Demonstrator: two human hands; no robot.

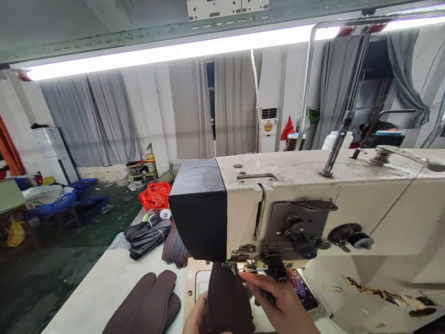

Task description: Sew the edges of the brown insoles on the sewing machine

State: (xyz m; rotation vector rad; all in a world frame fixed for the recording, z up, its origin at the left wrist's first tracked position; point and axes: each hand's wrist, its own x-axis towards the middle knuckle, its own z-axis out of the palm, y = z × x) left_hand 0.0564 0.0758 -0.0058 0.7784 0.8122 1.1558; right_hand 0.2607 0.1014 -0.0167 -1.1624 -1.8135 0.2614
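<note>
Gripping the brown piece in your left hand likely steadies it; similar pieces lie beside it on the tabletop, seemingly handy. Your right hand, grip unclear, curls at its edge below the sewing machine, perhaps guiding.

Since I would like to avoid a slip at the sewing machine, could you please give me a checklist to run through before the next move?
1. Dark brown piece reaches under the head of the sewing machine: ok.
2. Left hand steadies the piece: ok, thumb on top.
3. Right hand well clear of the stitching area: not ok, I'd say; its index fingertip is close beside it.
4. Needle raised or lowered: cannot tell, too small to make out.
5. Stack of brown pieces apart from the held one: ok, on the white tabletop to the left.
</note>
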